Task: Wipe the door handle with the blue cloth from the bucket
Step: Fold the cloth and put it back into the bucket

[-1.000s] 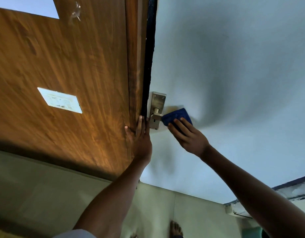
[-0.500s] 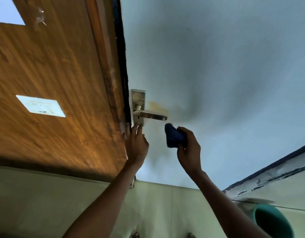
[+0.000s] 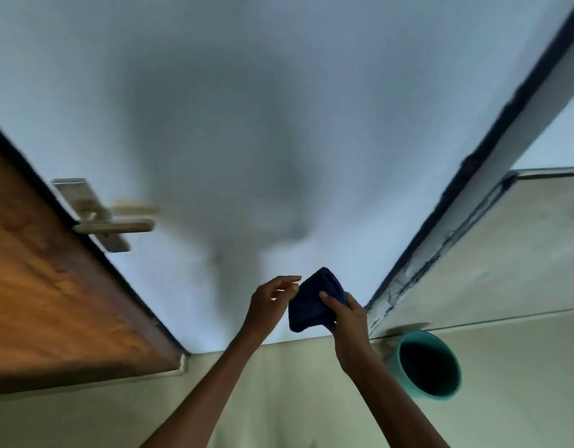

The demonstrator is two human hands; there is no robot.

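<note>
The metal door handle [image 3: 114, 226] sticks out from its plate on the pale door, at the left of the view and blurred. My right hand [image 3: 345, 313] grips the folded blue cloth [image 3: 313, 302] low in the middle, well to the right of and below the handle. My left hand [image 3: 272, 300] is beside the cloth with its fingertips at the cloth's upper left edge; whether it grips the cloth I cannot tell. A teal bucket [image 3: 408, 347] stands on the floor at the lower right, below my right hand.
The pale door [image 3: 247, 108] fills the upper middle. A wooden panel [image 3: 43, 286] runs along its left edge. A dark-edged door frame [image 3: 473, 205] slants up on the right. Pale floor tiles [image 3: 279, 399] lie below.
My right hand has carried the cloth down and away from the handle. My left hand has left the door edge and come to the cloth. The view has swung right, so the bucket shows fully.
</note>
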